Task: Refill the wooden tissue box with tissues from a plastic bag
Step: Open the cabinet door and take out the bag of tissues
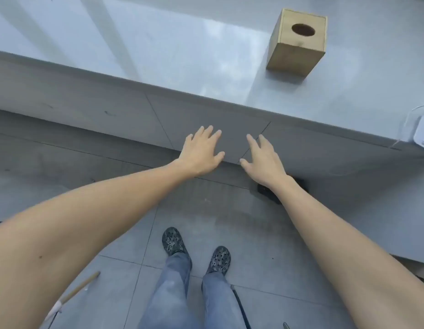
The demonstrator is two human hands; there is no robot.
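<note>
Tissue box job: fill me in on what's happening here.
Nothing is being handled yet. A person stands at a grey counter with both arms stretched forward, left hand and right hand open, fingers spread, holding nothing. The tissue box sits upright on the counter, ahead and to the right, untouched. No plastic bag is in view.

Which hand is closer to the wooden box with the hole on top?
Right. The right hand is below the wooden tissue box, slightly left of it. The left hand is farther left. Both are open, touching nothing.
</note>
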